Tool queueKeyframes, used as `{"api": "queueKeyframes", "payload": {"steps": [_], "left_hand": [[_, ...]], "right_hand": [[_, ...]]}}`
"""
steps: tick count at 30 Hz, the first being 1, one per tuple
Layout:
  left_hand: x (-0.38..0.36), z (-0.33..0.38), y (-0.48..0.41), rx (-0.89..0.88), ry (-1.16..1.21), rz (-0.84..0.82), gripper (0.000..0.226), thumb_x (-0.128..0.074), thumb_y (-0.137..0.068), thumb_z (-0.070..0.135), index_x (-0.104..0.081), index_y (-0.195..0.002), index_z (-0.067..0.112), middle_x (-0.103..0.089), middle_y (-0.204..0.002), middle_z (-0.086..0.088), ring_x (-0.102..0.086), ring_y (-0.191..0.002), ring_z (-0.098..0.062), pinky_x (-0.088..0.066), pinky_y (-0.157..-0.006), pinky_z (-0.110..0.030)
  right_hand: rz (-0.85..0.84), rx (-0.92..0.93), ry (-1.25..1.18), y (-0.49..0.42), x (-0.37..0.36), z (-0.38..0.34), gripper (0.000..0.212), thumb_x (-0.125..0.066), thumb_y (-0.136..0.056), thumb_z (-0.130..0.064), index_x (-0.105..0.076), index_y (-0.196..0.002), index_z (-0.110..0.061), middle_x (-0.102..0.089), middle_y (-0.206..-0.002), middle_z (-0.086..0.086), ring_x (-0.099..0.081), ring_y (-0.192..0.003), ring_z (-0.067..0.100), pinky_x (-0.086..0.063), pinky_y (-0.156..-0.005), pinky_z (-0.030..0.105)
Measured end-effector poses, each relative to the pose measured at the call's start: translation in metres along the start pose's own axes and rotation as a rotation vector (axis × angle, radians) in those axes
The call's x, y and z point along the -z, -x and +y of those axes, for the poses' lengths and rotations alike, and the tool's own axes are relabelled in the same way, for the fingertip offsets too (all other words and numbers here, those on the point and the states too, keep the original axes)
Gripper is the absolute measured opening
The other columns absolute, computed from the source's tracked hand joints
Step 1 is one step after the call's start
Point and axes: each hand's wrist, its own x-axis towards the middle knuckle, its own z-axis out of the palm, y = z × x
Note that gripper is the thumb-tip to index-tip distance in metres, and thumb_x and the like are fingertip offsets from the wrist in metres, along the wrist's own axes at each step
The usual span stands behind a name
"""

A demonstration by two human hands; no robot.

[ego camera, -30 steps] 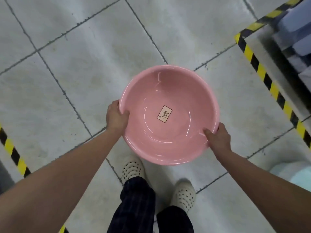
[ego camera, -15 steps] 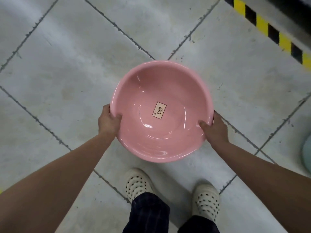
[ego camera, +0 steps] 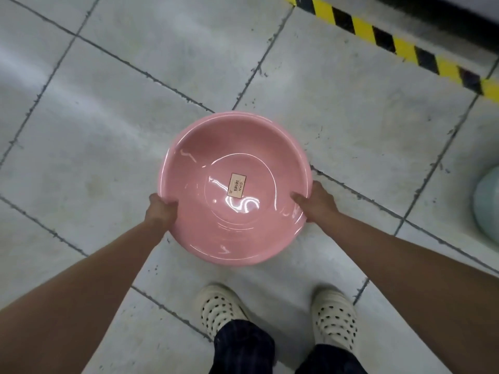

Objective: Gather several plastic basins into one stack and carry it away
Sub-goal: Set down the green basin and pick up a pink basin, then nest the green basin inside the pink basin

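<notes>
Person stands on grey tiled floor (ego camera: 94, 109), pink plastic basin (ego camera: 194, 201) held out in front at about waist level, mouth up, above the floor and ahead of the cream perforated clogs (ego camera: 220, 311). Basin is round, so no long axis; rim roughly level, maybe tipped slightly toward the person. Small label (ego camera: 237, 185) reading "CHN SERIES" stuck on the inside bottom.

Left hand (ego camera: 159, 210) clamped on the left rim, thumb over the lip into the basin, fingers hidden underneath. Right hand (ego camera: 318, 202) same grip on the right rim, thumb inside, fingers wrapped under. Both hands closed on the basin, roughly opposite each other, on the half of the rim nearer the body.

Key relation: pale blue-green basin (ego camera: 486, 203) sits at the far right edge of the view, mostly cropped, apparently on the floor. It lies to the right of the pink basin, well apart, on the right hand's side, lower than the held one. Right hand is clearly the nearer one.

Judgement: only one basin visibly in hand, cannot tell if others are nested beneath it. Next move likely turns the body right and brings the pink basin over or into the blue-green one, or the reverse. Either way a hand has to come off, or the pink one goes down first.

Yellow-black hazard tape (ego camera: 399, 47) runs diagonally at upper right, well apart from the basin. Risk: glossy plastic, one-handed hold could slip.
</notes>
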Motion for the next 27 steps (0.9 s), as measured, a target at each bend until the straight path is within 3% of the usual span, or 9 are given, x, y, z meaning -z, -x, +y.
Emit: {"api": "queueKeyframes", "payload": {"steps": [3, 5, 7, 9, 12, 16, 22, 27], "left_hand": [[0.004, 0.015, 0.036, -0.021, -0.035, 0.032, 0.069, -0.061, -0.086, 0.039, -0.037, -0.14, 0.002, -0.053, -0.135, -0.021, -0.055, -0.12, -0.041, -0.047, -0.101, -0.049], [0.004, 0.037, 0.08, -0.13, -0.069, 0.064, 0.081, -0.064, -0.081, 0.049, -0.038, -0.145, 0.007, -0.05, -0.143, -0.017, -0.05, -0.129, -0.038, -0.043, -0.106, -0.049], [-0.002, 0.073, 0.14, -0.258, -0.034, -0.028, 0.072, -0.061, -0.089, 0.049, -0.039, -0.146, 0.012, -0.049, -0.145, -0.011, -0.049, -0.131, -0.03, -0.039, -0.106, -0.037], [-0.012, 0.119, 0.208, -0.365, 0.008, -0.153, 0.057, -0.054, -0.094, 0.049, -0.048, -0.139, 0.014, -0.059, -0.133, -0.007, -0.056, -0.12, -0.022, -0.037, -0.094, -0.027], [-0.033, 0.183, 0.311, -0.517, 0.001, -0.284, 0.044, -0.051, -0.097, 0.045, -0.057, -0.127, 0.014, -0.064, -0.109, 0.002, -0.061, -0.106, -0.018, -0.038, -0.085, -0.024], [-0.069, 0.254, 0.422, -0.7, -0.124, -0.429, 0.042, -0.051, -0.096, 0.048, -0.062, -0.118, 0.014, -0.065, -0.106, 0.003, -0.058, -0.099, -0.013, -0.038, -0.084, -0.022], [-0.137, 0.31, 0.532, -0.734, -0.169, -0.485, 0.014, -0.06, -0.095, 0.034, -0.063, -0.091, 0.021, -0.068, -0.096, 0.0, -0.06, -0.091, -0.013, -0.036, -0.075, -0.015], [-0.216, 0.333, 0.573, -0.703, -0.241, -0.477, 0.025, -0.059, -0.094, 0.038, -0.066, -0.099, 0.014, -0.064, -0.092, 0.003, -0.057, -0.089, -0.012, -0.032, -0.068, -0.011]], "right_hand": [[-0.069, -0.057, -0.07, 0.028, 0.034, 0.01, 0.068, -0.066, -0.083, -0.056, -0.046, -0.138, -0.022, -0.063, -0.117, 0.005, -0.067, -0.095, 0.027, -0.06, -0.082, 0.042], [-0.04, -0.073, -0.115, 0.057, 0.068, 0.02, 0.064, -0.065, -0.083, -0.056, -0.049, -0.136, -0.023, -0.065, -0.106, 0.002, -0.069, -0.092, 0.026, -0.059, -0.085, 0.044], [0.014, -0.082, -0.152, 0.094, 0.11, 0.029, 0.058, -0.065, -0.083, -0.057, -0.054, -0.129, -0.023, -0.067, -0.101, 0.001, -0.07, -0.087, 0.025, -0.057, -0.088, 0.046], [0.063, -0.101, -0.188, 0.133, 0.158, 0.034, 0.052, -0.065, -0.084, -0.056, -0.058, -0.124, -0.024, -0.068, -0.108, 0.005, -0.07, -0.088, 0.026, -0.056, -0.09, 0.047], [0.118, -0.115, -0.171, 0.195, 0.234, 0.043, 0.05, -0.063, -0.085, -0.057, -0.06, -0.125, -0.025, -0.066, -0.107, 0.0, -0.065, -0.103, 0.025, -0.051, -0.097, 0.044], [0.234, -0.16, -0.245, 0.261, 0.33, 0.063, 0.052, -0.062, -0.089, -0.053, -0.058, -0.13, -0.021, -0.066, -0.108, -0.002, -0.061, -0.107, 0.019, -0.044, -0.094, 0.029], [0.391, -0.27, -0.435, 0.305, 0.443, 0.132, 0.051, -0.062, -0.088, -0.051, -0.057, -0.129, -0.022, -0.066, -0.113, -0.001, -0.06, -0.107, 0.02, -0.045, -0.096, 0.032], [0.427, -0.333, -0.46, 0.285, 0.512, 0.201, 0.051, -0.062, -0.09, -0.045, -0.058, -0.132, -0.017, -0.064, -0.128, 0.006, -0.059, -0.108, 0.023, -0.039, -0.087, 0.026]]}}
